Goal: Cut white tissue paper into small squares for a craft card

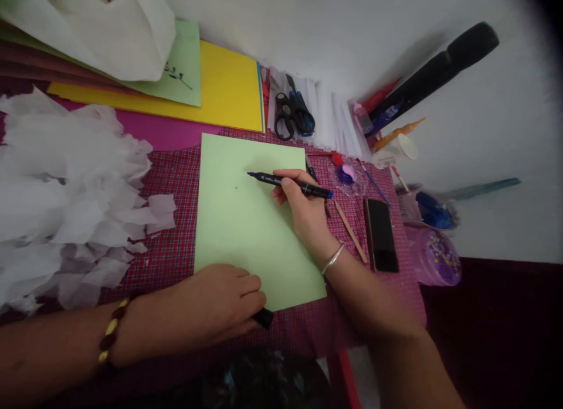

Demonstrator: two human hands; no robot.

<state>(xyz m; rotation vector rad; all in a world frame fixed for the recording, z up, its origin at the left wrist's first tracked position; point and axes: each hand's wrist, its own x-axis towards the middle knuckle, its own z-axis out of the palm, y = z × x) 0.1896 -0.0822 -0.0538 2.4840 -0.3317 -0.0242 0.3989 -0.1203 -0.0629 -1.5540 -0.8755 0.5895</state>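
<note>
A light green sheet of paper lies in front of me, bearing one small dark mark left of its middle. My right hand is closed around a marker with a black barrel and blue ends. Its uncapped tip points left, just over the upper part of the sheet. At the sheet's lower left edge rests my left hand, fingers curled around a black marker cap whose end sticks out. The rest of that cap is hidden by the hand.
Torn white tissue paper is heaped at left. Behind are yellow paper, scissors and white paper strips. A phone, a wooden stick, a paint palette and a purple tub stand at right.
</note>
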